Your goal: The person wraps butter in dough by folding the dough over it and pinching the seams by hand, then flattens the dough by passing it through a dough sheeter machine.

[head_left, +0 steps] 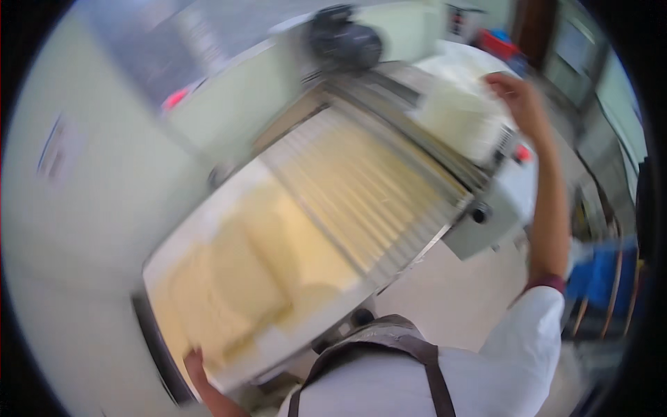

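A thick pale slab of dough lies on the floured belt of a dough sheeter. My left hand is at the slab's lower left corner; blur hides whether its fingers grip the dough. On the upper right, my right arm is stretched over the machine. My right hand has its fingers curled together at the edge of a whitish, partly see-through plastic bag on top of the sheeter. Whatever is between those fingers is too smeared to make out.
A metal bar guard crosses the belt in front of the rollers. Behind it stands a dark motor. A red button sits on the machine's right side. Pale walls close in at the left; a blue container stands at the right.
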Demonstrator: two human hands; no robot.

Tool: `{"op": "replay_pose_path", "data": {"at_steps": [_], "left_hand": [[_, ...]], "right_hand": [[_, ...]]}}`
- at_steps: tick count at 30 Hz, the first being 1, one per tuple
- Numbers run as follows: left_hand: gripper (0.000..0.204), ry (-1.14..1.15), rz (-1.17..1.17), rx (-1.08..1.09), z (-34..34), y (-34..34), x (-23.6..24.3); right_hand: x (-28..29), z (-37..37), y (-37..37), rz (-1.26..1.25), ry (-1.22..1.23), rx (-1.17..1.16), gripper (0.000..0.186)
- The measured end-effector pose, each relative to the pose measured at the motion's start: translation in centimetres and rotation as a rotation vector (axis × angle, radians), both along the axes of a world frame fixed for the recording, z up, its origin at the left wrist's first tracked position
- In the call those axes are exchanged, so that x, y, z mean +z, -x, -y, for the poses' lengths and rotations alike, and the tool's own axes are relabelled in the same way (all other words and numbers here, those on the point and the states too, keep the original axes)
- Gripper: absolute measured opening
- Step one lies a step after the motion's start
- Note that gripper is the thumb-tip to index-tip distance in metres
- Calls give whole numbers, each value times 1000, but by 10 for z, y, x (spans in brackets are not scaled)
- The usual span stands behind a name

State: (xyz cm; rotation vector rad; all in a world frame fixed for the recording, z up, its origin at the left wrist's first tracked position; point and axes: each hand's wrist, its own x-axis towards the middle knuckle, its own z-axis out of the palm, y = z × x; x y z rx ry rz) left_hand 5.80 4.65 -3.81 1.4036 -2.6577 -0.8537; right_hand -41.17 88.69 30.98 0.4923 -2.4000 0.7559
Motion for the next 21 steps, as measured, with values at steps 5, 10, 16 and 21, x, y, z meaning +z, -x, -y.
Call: {"op": "replay_pose_path", "data": {"at_steps": [5, 10, 16, 21], "left_hand": [[30, -193, -365, 139, -39, 40, 8], [36, -341, -663, 214, -73, 6, 37], [45, -281, -660, 261, -76, -1, 22], [47, -167, -616, 294, -77, -1, 36]], "right_hand": [[24, -168, 168, 195, -1174, -169, 24], [-7, -122, 188, 508, -876, -174, 27], [5, -135, 121, 690, 640, 64, 38], [-10, -137, 35, 117, 1193, 359, 19]]}}
